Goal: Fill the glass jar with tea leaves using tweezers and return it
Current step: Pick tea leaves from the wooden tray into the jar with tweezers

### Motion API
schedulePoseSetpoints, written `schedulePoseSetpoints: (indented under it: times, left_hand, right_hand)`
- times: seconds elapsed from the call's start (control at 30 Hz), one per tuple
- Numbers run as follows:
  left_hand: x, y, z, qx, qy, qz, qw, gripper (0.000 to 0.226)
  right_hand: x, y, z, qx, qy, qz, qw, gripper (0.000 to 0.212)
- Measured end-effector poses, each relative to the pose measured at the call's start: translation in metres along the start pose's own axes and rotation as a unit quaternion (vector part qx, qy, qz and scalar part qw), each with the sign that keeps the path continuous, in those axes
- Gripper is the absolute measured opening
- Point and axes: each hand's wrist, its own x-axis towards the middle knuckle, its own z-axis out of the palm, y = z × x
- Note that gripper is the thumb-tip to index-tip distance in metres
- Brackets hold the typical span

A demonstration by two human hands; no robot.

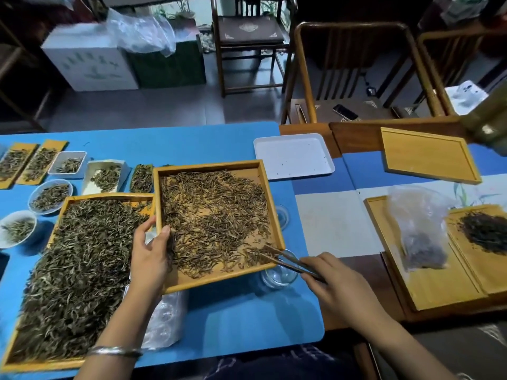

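Tilting square tray [263, 185], left hand [149, 256] curled round its 9 o'clock rim; right hand [333, 286] pinching tweezers [288, 260], tips narrow. Sweep tea leaves [214, 215] gently toward 5 o'clock corner (glass jar [279, 272] directly beneath), avoiding spills.

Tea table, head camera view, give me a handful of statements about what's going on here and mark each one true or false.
1. The left hand grips the edge of the tilted wooden tray of brown tea leaves. True.
2. The right hand holds a spoon. False: it pinches tweezers, whose tips sit among the leaves at the tray's near corner.
3. The glass jar sits below that lowered corner. True.
4. The white tray is heaped with leaves. False: it holds only scattered specks.
5. The glass jar is brimming with tea. False: it looks nearly empty.
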Motion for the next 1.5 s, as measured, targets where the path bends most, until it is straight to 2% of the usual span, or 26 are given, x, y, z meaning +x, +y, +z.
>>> schedulePoseSetpoints:
  times: [0.13,0.3,0.63,0.8,0.9,1.17,1.5]
  left_hand:
    - [-0.002,0.0,-0.001,-0.007,-0.007,-0.001,1.0,0.027]
    - [-0.003,0.004,0.001,0.004,-0.018,0.003,1.0,0.023]
    - [-0.003,0.008,-0.004,0.021,-0.037,0.005,0.999,0.025]
    - [-0.002,0.006,-0.003,0.024,-0.033,0.01,0.999,0.025]
    - [-0.003,0.005,-0.003,0.026,-0.037,0.018,0.999,0.026]
    - [-0.005,0.007,-0.002,0.03,-0.055,0.029,0.998,0.028]
    - [-0.004,0.01,0.002,0.02,-0.047,0.022,0.998,0.03]
  right_hand:
    - [0.004,-0.005,0.0,0.01,0.009,-0.008,1.0,0.027]
    - [0.013,-0.007,0.003,-0.02,-0.028,-0.029,0.999,0.033]
    - [-0.012,0.018,-0.003,-0.051,-0.045,0.006,0.998,0.032]
    - [-0.01,0.008,-0.009,-0.022,-0.007,0.012,1.0,0.027]
    - [0.009,-0.008,-0.006,-0.012,0.004,-0.009,1.0,0.028]
    - [0.034,-0.03,0.01,-0.054,-0.04,-0.085,0.994,0.031]
    - [0.011,0.004,0.002,-0.083,-0.05,-0.044,0.994,0.031]
